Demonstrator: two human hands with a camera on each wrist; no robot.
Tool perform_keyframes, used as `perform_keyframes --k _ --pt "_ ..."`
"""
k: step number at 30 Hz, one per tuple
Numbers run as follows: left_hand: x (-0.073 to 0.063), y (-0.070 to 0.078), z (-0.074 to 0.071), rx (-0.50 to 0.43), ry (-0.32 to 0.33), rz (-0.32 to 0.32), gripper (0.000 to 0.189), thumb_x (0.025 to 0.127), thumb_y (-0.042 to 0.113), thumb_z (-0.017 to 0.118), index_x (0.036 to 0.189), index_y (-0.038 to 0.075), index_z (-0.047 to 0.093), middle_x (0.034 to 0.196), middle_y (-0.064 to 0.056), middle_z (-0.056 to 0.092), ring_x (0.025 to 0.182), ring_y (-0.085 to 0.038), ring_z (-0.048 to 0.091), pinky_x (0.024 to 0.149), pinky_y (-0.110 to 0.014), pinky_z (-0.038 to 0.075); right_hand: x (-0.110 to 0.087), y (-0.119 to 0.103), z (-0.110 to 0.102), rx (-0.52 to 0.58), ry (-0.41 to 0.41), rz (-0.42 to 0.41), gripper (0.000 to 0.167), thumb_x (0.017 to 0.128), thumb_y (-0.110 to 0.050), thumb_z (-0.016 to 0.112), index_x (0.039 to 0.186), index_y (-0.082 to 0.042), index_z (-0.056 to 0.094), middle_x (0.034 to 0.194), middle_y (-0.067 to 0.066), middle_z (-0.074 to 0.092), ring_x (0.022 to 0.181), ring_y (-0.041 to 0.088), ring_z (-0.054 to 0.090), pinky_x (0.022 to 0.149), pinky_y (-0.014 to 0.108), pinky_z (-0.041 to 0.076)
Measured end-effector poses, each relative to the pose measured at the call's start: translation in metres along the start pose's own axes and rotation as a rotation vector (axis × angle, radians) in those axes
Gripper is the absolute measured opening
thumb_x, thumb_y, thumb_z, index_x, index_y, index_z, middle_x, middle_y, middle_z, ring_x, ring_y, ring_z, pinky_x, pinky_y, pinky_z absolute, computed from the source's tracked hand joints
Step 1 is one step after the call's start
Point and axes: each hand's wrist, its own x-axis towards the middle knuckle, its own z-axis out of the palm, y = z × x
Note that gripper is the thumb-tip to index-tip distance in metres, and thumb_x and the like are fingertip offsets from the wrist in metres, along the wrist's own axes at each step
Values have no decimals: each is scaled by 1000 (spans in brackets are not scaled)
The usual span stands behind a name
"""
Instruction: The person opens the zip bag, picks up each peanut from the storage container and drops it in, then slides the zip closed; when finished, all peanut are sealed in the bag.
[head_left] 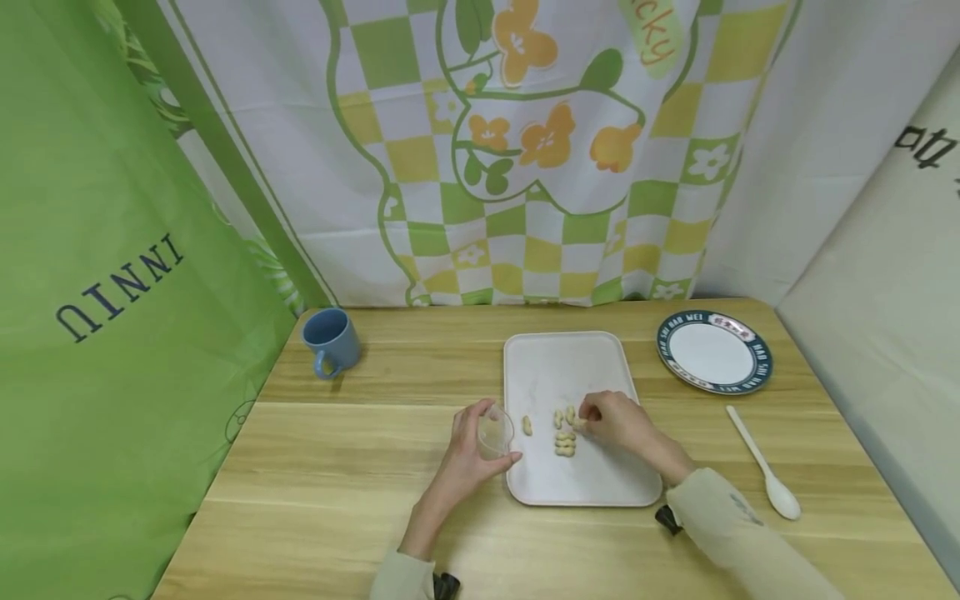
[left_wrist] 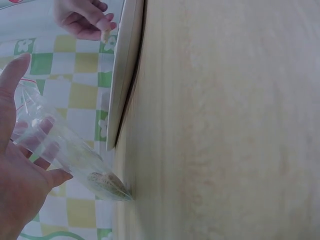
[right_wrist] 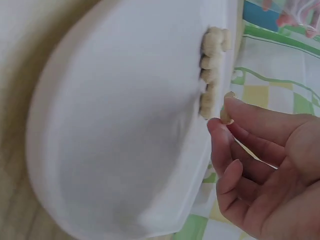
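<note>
The left hand (head_left: 468, 454) grips a clear plastic cup (head_left: 494, 431), tilted beside the white tray's (head_left: 592, 487) left rim near the table's (head_left: 315, 467) front edge. The right hand (head_left: 618, 421) pinches one peanut (right_wrist: 226, 116) above the peanuts on the tray (head_left: 564, 439).

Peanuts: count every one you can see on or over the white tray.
5: one peanut alone at left, three clustered mid-tray, one pinched by the right hand. Others may be hidden.
</note>
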Motion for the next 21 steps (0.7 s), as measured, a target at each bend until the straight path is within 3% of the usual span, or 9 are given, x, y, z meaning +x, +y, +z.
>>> perform_keyframes --k 5,9,16,21 --pt "0 -2 2 -1 -2 -3 83 76 32 82 140 13 34 130 -13 41 121 -32 43 95 -53 44 1 -6 -3 63 67 -92 10 80 4 71 88 -2 69 77 1 64 70 11 56 63 26 49" --pt "0 -2 3 1 2 -11 82 75 32 82 140 14 35 130 -12 41 121 -29 42 97 -52 43 2 -17 -4 123 131 -152 10 83 -2 73 93 -3 70 82 0 66 73 11 58 65 29 52" --pt "1 -2 3 13 -1 5 82 76 33 82 140 14 34 130 -11 41 122 -27 41 96 -51 43 4 -46 -6 173 263 -292 12 82 -5 75 94 -6 72 81 -3 64 71 7 57 60 27 51" --pt "1 -2 3 27 3 5 82 76 33 82 140 13 35 130 -11 42 123 -27 41 97 -50 43 5 -66 0 173 274 -372 14 81 -5 76 94 -7 72 83 -4 65 74 7 58 61 30 51"
